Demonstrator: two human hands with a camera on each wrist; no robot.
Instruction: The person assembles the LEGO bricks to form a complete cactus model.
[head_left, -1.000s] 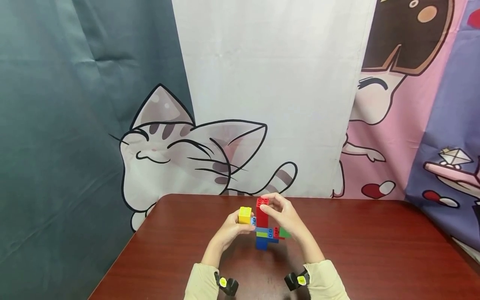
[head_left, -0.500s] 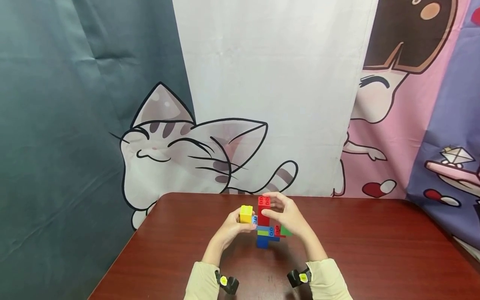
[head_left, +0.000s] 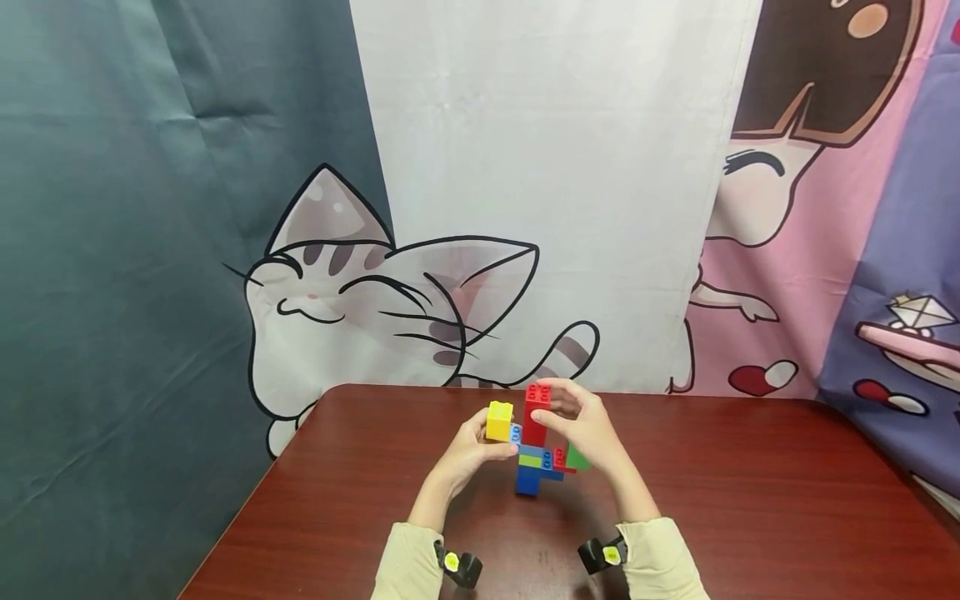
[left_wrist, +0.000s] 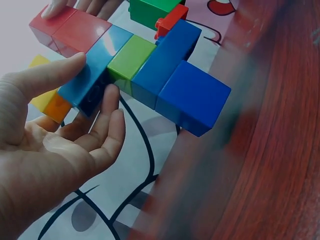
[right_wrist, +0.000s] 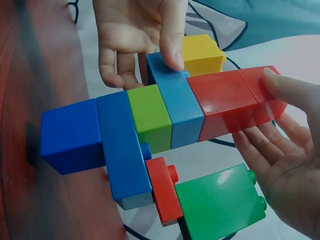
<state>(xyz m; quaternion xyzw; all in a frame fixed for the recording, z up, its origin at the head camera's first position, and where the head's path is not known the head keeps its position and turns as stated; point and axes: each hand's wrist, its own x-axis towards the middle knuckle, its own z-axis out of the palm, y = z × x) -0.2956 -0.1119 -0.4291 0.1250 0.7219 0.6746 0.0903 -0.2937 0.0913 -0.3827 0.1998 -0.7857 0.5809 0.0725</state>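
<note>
A toy building-brick assembly is held upright over the table by both hands. My left hand (head_left: 463,457) pinches one end of its light blue brick (right_wrist: 176,102), beside the yellow brick (right_wrist: 202,55). My right hand (head_left: 591,427) grips the two stacked red bricks (right_wrist: 222,100) at the top, thumb on the upper one. Under the light blue brick come a lime green brick (right_wrist: 150,117), a long dark blue brick (right_wrist: 122,150) and a dark blue block (right_wrist: 71,136) at the bottom. A thin red brick (right_wrist: 165,192) and a green brick (right_wrist: 220,205) extend sideways from the long blue one.
The brown wooden table (head_left: 300,517) spreads beneath the hands. Behind its far edge hangs a curtain (head_left: 562,192) printed with a cartoon cat and a figure. A small black camera (head_left: 459,568) is strapped at each wrist.
Both hands have shifted the brick assembly slightly right and up in the head view, keeping their holds. The yellow brick has tipped a little.
</note>
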